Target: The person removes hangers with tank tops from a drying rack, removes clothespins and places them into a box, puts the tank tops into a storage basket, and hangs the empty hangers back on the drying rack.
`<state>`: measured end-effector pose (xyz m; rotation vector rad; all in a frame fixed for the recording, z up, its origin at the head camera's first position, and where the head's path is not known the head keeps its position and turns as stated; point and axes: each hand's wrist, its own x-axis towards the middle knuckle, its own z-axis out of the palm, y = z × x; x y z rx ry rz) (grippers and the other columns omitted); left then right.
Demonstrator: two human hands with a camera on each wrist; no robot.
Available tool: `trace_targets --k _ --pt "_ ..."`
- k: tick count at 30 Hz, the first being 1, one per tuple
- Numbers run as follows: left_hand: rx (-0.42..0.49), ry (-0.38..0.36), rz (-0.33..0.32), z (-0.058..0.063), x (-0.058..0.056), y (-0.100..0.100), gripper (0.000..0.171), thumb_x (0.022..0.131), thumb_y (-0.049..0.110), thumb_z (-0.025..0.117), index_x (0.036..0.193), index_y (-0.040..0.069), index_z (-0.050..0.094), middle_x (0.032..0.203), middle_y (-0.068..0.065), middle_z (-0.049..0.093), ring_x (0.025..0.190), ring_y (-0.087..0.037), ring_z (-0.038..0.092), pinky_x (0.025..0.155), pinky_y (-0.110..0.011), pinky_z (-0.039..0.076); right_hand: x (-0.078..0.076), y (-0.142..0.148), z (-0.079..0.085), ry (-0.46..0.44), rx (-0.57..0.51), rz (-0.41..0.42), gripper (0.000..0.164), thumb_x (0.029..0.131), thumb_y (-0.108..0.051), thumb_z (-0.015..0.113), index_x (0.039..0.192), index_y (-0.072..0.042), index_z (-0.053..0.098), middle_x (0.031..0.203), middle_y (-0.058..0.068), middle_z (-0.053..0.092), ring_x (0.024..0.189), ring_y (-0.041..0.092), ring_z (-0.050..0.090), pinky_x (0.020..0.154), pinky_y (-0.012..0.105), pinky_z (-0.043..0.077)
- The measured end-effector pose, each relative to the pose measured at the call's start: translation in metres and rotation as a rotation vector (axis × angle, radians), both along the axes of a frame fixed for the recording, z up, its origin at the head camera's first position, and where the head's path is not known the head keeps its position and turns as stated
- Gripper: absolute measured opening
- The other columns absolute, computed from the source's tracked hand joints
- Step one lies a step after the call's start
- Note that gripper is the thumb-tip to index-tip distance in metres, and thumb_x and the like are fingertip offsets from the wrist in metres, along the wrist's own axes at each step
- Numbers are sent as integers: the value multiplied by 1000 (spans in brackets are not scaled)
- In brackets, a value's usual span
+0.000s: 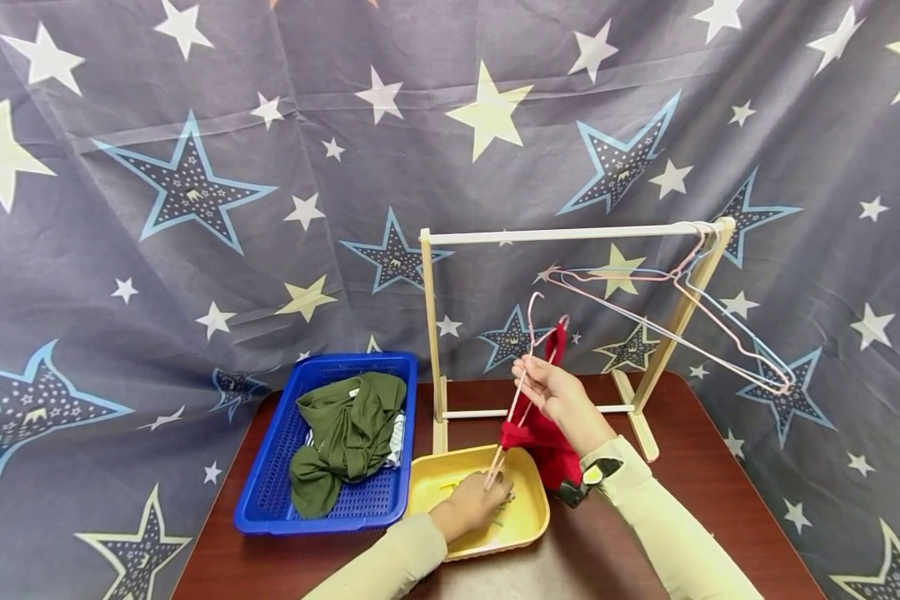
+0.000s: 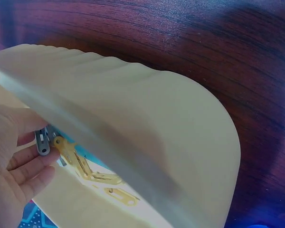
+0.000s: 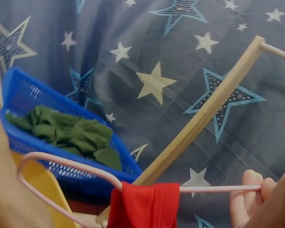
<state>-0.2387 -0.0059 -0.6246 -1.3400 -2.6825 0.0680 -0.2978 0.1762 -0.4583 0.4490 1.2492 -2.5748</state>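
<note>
My right hand pinches the side of a pink clothes hanger in front of the rack, its hook pointing up. A red garment hangs on this hanger; in the right wrist view a red strap loops over the hanger's arm. My left hand reaches into the yellow tray, where the hanger's lower end overlaps it in the head view. Between its thumb and fingers is a small grey clip. Several yellow clips lie beside those fingers in the tray.
A blue basket with a green garment stands left of the tray. Behind is a wooden rack with a white bar; a pink hanger and a blue hanger hang at its right end. A star-patterned curtain backs the brown table.
</note>
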Motion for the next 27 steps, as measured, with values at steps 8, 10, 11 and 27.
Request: trace_targets --k 8,10,11,27 --pt "-106 51 25 -7 -3 5 21 77 22 82 93 20 68 88 5 65 74 -9 61 66 -21 52 3 7 2 74 179 143 48 106 -2 46 152 7 35 87 -5 74 82 5 72 79 21 59" --pt "-109 44 25 -7 -3 5 24 78 18 80 99 19 68 88 5 65 75 -9 62 67 -21 53 4 10 1 94 227 175 48 106 -2 46 151 9 35 88 -6 74 82 4 72 77 20 58" --pt "-108 41 23 -7 -3 5 25 78 17 79 100 19 67 89 5 65 76 -10 62 68 -21 53 6 12 1 108 255 194 48 106 -2 46 151 10 35 88 -6 74 82 4 71 78 20 58" --pt "-46 -7 13 -10 -6 2 23 80 19 79 99 17 66 87 3 64 76 -12 63 65 -24 52 17 37 -4 213 687 281 37 100 -2 59 130 19 56 93 10 78 76 9 73 73 25 61"
